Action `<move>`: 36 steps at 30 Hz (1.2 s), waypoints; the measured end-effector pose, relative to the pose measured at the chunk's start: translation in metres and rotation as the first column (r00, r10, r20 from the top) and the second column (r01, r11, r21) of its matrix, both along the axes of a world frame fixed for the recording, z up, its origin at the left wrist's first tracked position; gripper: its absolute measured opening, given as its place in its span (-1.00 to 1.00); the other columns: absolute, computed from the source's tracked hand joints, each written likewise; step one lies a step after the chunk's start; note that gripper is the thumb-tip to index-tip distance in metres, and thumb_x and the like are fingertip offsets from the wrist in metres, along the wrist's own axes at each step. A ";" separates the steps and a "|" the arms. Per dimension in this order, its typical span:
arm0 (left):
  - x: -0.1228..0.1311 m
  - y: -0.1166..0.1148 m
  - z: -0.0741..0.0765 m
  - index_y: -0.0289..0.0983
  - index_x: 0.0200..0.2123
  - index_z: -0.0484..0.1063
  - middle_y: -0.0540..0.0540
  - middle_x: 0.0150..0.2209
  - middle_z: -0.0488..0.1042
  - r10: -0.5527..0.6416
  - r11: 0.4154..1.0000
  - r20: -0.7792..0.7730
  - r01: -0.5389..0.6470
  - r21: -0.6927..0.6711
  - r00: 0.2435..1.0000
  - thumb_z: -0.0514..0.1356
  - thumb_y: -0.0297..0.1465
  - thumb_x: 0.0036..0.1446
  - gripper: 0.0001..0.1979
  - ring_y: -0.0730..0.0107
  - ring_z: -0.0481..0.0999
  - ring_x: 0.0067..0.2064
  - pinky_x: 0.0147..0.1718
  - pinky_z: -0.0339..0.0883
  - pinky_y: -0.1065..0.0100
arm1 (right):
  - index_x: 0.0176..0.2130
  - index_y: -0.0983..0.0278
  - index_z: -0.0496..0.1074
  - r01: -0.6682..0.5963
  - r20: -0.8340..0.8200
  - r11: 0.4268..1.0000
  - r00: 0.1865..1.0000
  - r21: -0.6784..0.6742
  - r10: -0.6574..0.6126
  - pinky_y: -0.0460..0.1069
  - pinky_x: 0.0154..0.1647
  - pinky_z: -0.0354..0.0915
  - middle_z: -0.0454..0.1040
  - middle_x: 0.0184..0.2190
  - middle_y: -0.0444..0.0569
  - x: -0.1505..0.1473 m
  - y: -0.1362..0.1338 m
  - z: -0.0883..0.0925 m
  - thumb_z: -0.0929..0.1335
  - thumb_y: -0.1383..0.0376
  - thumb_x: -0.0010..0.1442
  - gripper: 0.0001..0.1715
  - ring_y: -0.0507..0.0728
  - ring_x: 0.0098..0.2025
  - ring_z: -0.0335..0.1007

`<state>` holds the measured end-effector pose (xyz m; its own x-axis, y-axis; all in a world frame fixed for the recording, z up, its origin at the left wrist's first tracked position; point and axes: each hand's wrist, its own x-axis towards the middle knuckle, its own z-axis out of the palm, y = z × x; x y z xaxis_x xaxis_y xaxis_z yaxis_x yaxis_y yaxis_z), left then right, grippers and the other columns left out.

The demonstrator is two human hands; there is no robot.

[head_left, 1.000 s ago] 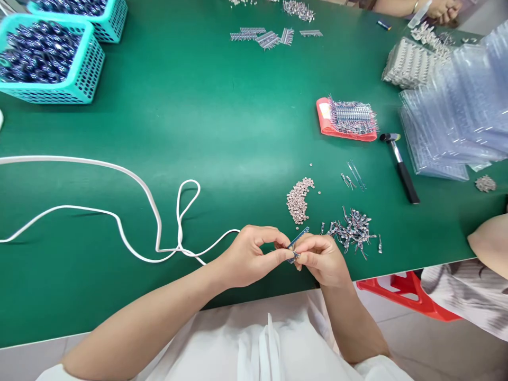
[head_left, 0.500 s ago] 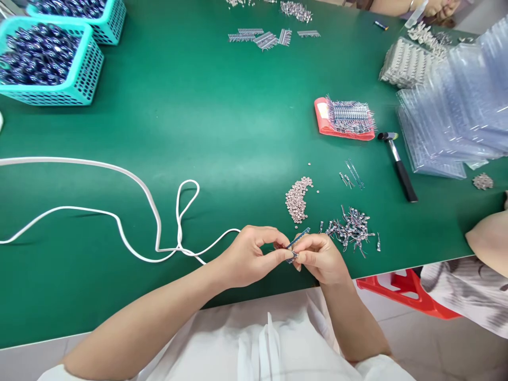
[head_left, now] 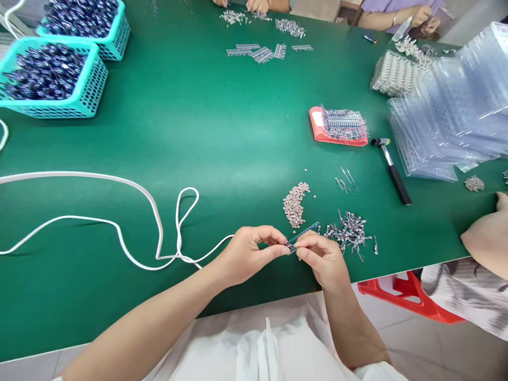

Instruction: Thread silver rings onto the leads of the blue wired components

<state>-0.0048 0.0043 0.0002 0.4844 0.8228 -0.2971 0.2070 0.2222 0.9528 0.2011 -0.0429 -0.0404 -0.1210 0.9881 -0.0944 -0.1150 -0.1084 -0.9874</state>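
My L hand [head_left: 251, 250] is nearly closed, thumb & index tips pinched on a small dark piece [head_left: 292, 247] at the near end of a thin blue strip [head_left: 305, 232]; can't tell if piece & strip are joined. My R hand [head_left: 324, 258] is also nearly closed, thumb & fingers pinching the same bit from the other side, tips almost meeting the L ones. Strip sticks up & off to the R, behind my R fingers, held above the green tabletop [head_left: 222, 127] near its front edge.

Just beyond my hands: pile of small round discs [head_left: 294, 206]. Just R of the R hand: heap of small wired components [head_left: 351, 233], w/ a few loose wired bits [head_left: 342, 184] above it. Further R, a black-handled hammer [head_left: 392, 174]; beyond that heap, a red-wrapped bundle of strips [head_left: 343, 127]. Stacked clear plastic trays [head_left: 444, 116] at far R. White cord [head_left: 115, 225] loops on the L, one end running toward my L wrist; turquoise baskets [head_left: 89, 100] w/ glossy dark-blue pcs [head_left: 51, 71] top L. Co-worker's hand [head_left: 257, 5] at the far edge, by small parts
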 end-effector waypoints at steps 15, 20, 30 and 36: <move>0.000 0.002 0.001 -0.28 -0.38 0.57 -0.03 -0.41 0.56 -0.248 0.969 -0.037 0.247 -0.021 0.968 0.24 -0.37 0.17 -0.86 0.39 0.48 -0.35 -0.32 0.30 0.41 | -0.30 0.18 0.51 -0.124 0.335 0.990 0.937 0.061 0.097 -0.05 -0.41 0.21 0.40 -0.40 -0.11 0.016 -0.011 0.013 0.37 0.38 0.22 -0.89 0.05 -0.37 0.33; -0.001 0.005 0.002 -0.25 -0.38 0.51 -0.01 -0.40 0.57 -0.148 0.989 -0.186 0.148 -0.009 0.971 0.22 -0.30 0.18 -0.84 0.36 0.49 -0.34 -0.32 0.29 0.38 | -0.27 0.20 0.46 -0.162 0.752 0.967 0.657 0.199 -0.045 -0.05 -0.38 0.22 0.43 -0.37 -0.13 0.040 -0.009 0.026 0.32 0.39 0.26 -0.87 0.02 -0.39 0.33; -0.004 0.011 -0.006 -0.21 -0.36 0.47 -0.01 -0.35 0.60 0.000 1.000 -0.209 -0.003 -0.011 0.978 0.21 -0.23 0.20 -0.81 0.34 0.52 -0.30 -0.31 0.31 0.35 | -0.04 0.24 0.47 -0.082 0.919 0.916 0.077 0.393 -0.387 0.00 -0.27 0.34 0.52 -0.17 0.01 0.042 -0.003 0.014 0.30 0.36 0.29 -0.75 0.15 -0.17 0.48; -0.005 0.012 -0.007 -0.23 -0.36 0.45 -0.04 -0.35 0.59 0.055 0.998 -0.168 -0.058 -0.010 0.984 0.23 -0.25 0.18 -0.82 0.31 0.55 -0.29 -0.27 0.35 0.33 | -0.17 0.24 0.50 -0.232 0.909 0.900 0.296 0.368 -0.295 0.02 -0.20 0.36 0.50 -0.29 0.00 0.006 0.003 0.009 0.31 0.36 0.32 -0.84 0.15 -0.21 0.45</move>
<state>-0.0101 0.0159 -0.0064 0.3798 0.8425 -0.3821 0.3500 0.2514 0.9024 0.2070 -0.0400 -0.0312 -0.1780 0.9556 0.2347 0.9060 0.2523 -0.3399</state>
